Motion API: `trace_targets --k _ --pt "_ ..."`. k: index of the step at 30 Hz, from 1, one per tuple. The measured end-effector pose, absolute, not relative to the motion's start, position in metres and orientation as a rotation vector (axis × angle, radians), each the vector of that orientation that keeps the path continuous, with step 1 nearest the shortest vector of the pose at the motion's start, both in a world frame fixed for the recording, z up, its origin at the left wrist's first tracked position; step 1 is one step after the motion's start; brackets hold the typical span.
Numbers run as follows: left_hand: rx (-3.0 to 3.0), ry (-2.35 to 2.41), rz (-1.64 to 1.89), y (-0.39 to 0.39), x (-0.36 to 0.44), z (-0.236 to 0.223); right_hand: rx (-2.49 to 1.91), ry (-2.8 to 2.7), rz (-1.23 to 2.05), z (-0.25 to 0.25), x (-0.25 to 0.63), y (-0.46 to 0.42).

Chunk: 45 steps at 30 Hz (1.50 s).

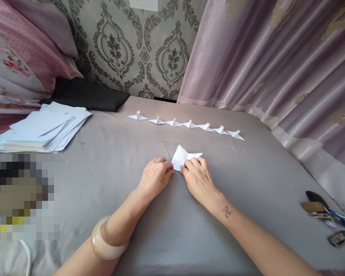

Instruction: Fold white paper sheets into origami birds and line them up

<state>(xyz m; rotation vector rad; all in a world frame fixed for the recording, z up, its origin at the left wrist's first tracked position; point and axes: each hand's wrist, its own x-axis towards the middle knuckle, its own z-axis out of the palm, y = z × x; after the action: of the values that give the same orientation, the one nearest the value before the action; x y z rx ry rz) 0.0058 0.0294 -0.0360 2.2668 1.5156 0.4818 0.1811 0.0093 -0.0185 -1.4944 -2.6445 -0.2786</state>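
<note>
A small piece of white folded paper (180, 156) lies on the grey cloth in front of me, one corner pointing away and another to the right. My left hand (157, 172) pinches its lower left edge between thumb and fingers. Curled over the paper's lower right side, my right hand (197, 174) presses it with closed fingers, hiding part of it. Beyond both hands runs a slanting row of several small folded white paper figures (190, 124), each with an upright tip.
A stack of white paper sheets (43, 128) sits at the left, by a dark folded cloth (89, 94). Keys (319, 212) and a small metal object (340, 239) lie at the far right. Purple curtains (261, 65) hang along the right side. A blurred patch covers something at the lower left.
</note>
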Motion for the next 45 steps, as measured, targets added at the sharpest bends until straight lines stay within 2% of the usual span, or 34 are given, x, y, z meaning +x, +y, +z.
trace_targets --k 7,13,27,45 --pt "2.025 1.561 0.575 0.033 0.009 -0.034 -1.647 -2.552 0.118 -0.003 0.186 0.025" --pt "2.029 1.603 0.57 0.035 0.011 -0.036 -1.814 -2.539 0.322 0.009 0.182 0.036" --pt "2.12 1.646 0.488 0.037 0.015 -0.035 -2.092 -2.657 0.49 0.032 0.164 0.062" --pt "2.014 1.684 0.453 0.043 0.015 -0.028 -2.104 -2.723 0.52 0.038 0.159 0.073"
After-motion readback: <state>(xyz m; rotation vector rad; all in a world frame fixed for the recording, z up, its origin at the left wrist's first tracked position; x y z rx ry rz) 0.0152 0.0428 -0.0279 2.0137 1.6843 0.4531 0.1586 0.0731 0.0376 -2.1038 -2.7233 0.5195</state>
